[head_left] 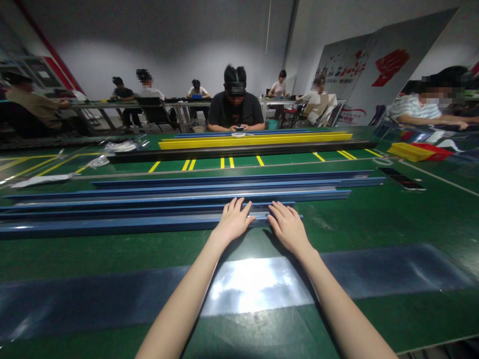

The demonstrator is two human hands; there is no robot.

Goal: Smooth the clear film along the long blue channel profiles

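A long blue channel-shaped strip (149, 222) lies across the green table, nearest of several like it. My left hand (235, 219) rests on this strip with its fingers spread. Close to the strip's right end, my right hand (287, 224) lies on it too, fingers apart and palm down. Neither hand is wrapped around anything. Between me and the strips, a flat, glossy clear sheet (149, 294) stretches across the table under my forearms and reflects the light. Just beyond my hands are more blue strips (299, 195).
Farther back lie a black strip (262, 149) and a yellow strip (254, 141). A phone (401, 178) sits at right, near a yellow tray (406, 151). Plastic wrapping (121, 145) is at left. Across the table sits a person (236, 107); others work behind.
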